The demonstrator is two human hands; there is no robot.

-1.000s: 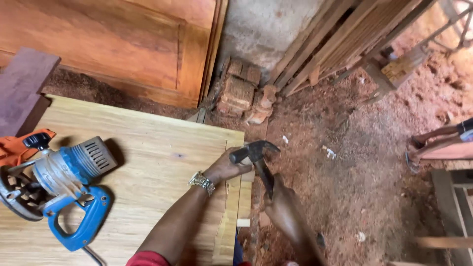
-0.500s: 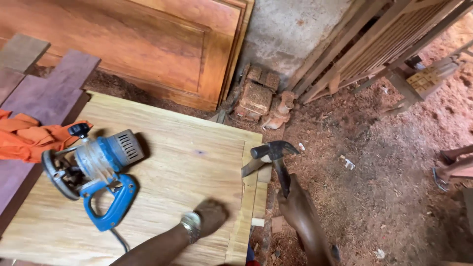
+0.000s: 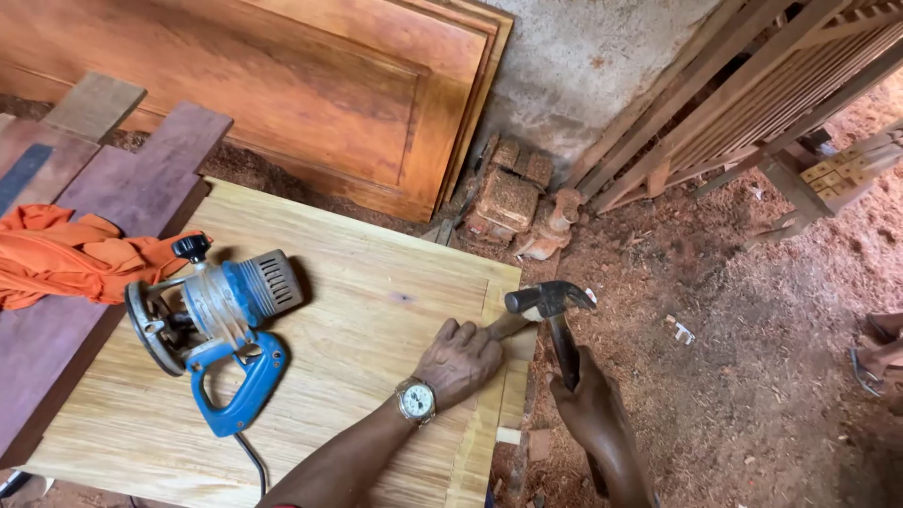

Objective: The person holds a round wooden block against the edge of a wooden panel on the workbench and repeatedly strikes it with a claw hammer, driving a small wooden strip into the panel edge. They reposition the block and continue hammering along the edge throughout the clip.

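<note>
A pale wooden panel lies flat in front of me. My left hand, with a wristwatch, rests on the panel's right edge strip. Its fingers pinch a small pale wooden piece that points at the hammer. My right hand grips the dark handle of a claw hammer. The hammer head sits just above the end of the small piece at the panel's edge.
A blue electric router lies on the panel's left part, its cord trailing toward me. An orange cloth lies on dark planks. Reddish door panels, bricks and slatted frames stand behind. A person's sandalled foot is at right.
My left hand has come up from lower on the panel to its right edge beside the hammer. The hammer head has stayed near the edge. My view has shifted.
</note>
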